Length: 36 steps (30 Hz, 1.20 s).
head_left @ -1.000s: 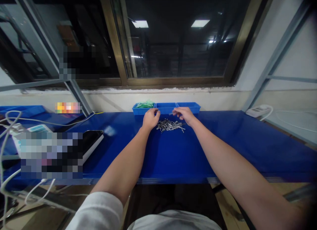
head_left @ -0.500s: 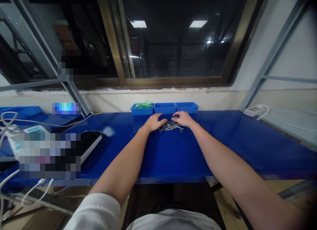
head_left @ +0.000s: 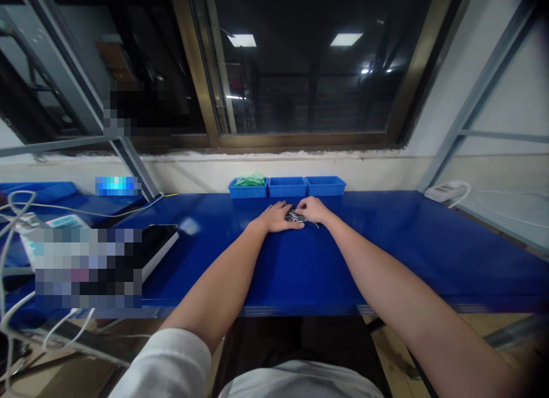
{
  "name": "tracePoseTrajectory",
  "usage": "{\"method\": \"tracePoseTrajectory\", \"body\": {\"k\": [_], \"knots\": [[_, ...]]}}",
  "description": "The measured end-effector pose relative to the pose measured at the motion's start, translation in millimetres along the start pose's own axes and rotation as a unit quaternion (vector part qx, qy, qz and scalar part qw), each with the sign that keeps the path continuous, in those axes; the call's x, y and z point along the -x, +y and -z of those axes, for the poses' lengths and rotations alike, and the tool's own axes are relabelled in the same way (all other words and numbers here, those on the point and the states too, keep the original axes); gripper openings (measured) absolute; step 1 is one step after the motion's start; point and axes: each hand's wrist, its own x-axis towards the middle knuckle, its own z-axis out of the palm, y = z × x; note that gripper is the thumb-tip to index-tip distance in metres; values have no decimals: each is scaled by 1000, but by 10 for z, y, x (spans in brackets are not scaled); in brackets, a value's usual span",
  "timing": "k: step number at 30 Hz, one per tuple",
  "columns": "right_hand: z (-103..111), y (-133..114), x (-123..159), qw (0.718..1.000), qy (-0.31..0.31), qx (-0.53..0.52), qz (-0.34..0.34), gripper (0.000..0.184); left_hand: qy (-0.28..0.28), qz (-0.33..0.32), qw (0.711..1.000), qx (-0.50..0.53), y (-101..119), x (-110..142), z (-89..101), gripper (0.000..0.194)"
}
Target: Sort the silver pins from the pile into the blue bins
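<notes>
A small pile of thin metal pins [head_left: 295,217] lies on the blue table [head_left: 300,261], squeezed between my two hands. My left hand [head_left: 277,218] rests palm down against the pile's left side, fingers stretched flat over the table. My right hand [head_left: 312,210] is cupped on the pile's right side, fingers curled over the pins. Most of the pins are hidden under the two hands. Three blue bins stand in a row just behind: the left bin [head_left: 247,188] holds green pieces, while the middle bin [head_left: 286,187] and right bin [head_left: 325,186] show no contents from here.
A black and white device [head_left: 159,241] and loose white cables [head_left: 17,209] lie at the left of the table. A white power strip [head_left: 446,190] sits at the far right. A dark window and metal frame posts stand behind the table.
Both hands have dropped to the table and closed in from either side. The spread pins are now pushed into a tight heap between them.
</notes>
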Motion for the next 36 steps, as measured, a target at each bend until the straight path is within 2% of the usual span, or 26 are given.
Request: {"method": "tracePoseTrajectory", "body": {"k": [6, 9, 11, 14, 18, 22, 26, 30, 33, 36], "knots": [[-7, 0, -19, 996, 70, 40, 37, 18, 29, 8, 1000, 7, 5, -9, 3, 95], [30, -52, -8, 990, 125, -5, 61, 18, 96, -16, 995, 12, 34, -13, 28, 83], [53, -90, -6, 985, 135, -75, 72, 19, 149, -42, 988, 10, 64, -14, 54, 70], [64, -125, -20, 970, 103, -209, 71, 24, 197, -55, 979, 12, 119, -17, 94, 51], [54, -124, -46, 944, 85, -318, 37, 32, 215, -64, 974, 24, 192, -9, 140, 39], [85, -121, -24, 942, 88, -323, 9, 32, 224, -52, 973, 16, 222, 9, 173, 41], [132, -131, 34, 933, 40, -357, 10, 29, 209, -39, 977, 11, 209, 24, 188, 39], [167, -131, 63, 917, 11, -399, -13, 26, 197, -78, 975, 60, 207, 60, 215, 37], [229, -123, 83, 920, -8, -388, -49, 33, 247, -73, 959, 117, 187, 90, 247, 39], [323, -104, 103, 923, -100, -366, -70, 41, 300, -17, 944, 136, 127, 91, 260, 42]]}}
